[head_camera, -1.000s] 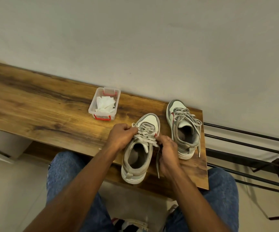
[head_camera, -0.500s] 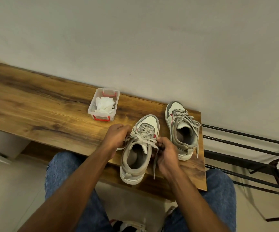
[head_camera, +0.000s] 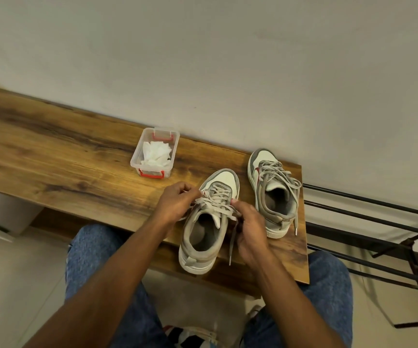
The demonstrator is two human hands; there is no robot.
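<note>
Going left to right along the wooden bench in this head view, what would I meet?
Plastic box of tissues → left hand → nearer shoe → right hand → farther shoe → black metal rack.

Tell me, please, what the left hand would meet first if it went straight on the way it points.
Probably the laced front of the near sneaker, whose lace the left hand pinches; the second sneaker lies beyond, though depth is unclear.

Forearms (head_camera: 117, 267) bare to frame edge; left hand (head_camera: 175, 205) & right hand (head_camera: 250, 229) bare too; legs in blue denim jeans (head_camera: 89, 257) w/ pale speckled wash.
</note>
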